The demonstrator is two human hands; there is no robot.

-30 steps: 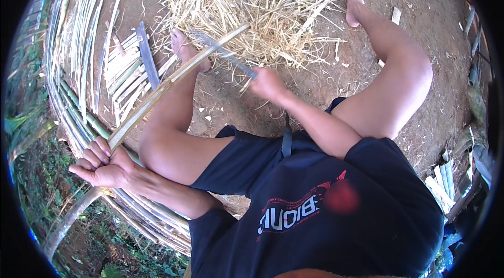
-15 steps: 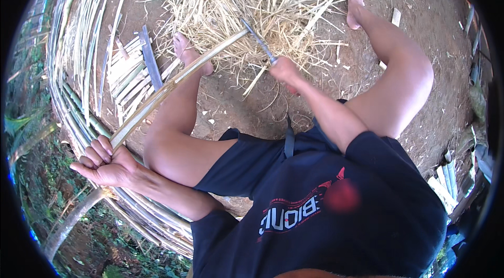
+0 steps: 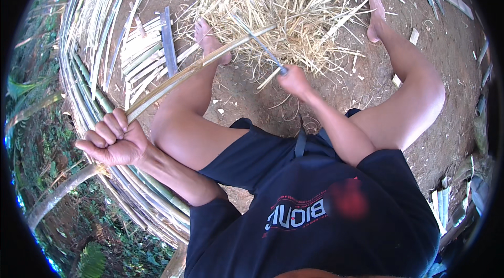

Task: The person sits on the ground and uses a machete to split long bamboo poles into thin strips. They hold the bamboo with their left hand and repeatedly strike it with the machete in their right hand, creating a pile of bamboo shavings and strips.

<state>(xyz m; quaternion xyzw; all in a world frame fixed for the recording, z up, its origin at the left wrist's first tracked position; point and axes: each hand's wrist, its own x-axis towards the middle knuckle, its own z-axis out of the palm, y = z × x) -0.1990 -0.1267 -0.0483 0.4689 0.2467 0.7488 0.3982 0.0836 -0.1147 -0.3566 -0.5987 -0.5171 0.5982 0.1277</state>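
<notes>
Strip of pale-tan split bamboo (image 3: 210,59), slanting over left shin (image 3: 201,82), is clasped in left hand (image 3: 119,140), fingers curled; thin grey metal knife (image 3: 270,55), gripped in closed right hand (image 3: 295,82), is best angled shallowly.

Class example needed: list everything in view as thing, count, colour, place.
Held strip: one, pale tan, lower left to top centre
Knife: one, grey, crossing the held strip
Shavings: uncountable pile, straw-coloured, top centre
Thin strips: many, pale, upper left
Short slats: several, pale, left of shavings
Dark slat: one, grey, by short slats
Poles: several, green and tan, left
Branch: one, grey, lower left
Plants: uncountable, green, left edge
Upper-right slats: several, grey, corner
Ground: one, brown, underfoot
T-shirt: one, black, printed, bottom centre
Shorts: one pair, dark, centre
Legs: two, bare, spread
Feet: two, bare, flanking shavings
Left hand: one, bare, gripping held strip
Right hand: one, bare, gripping knife
</notes>
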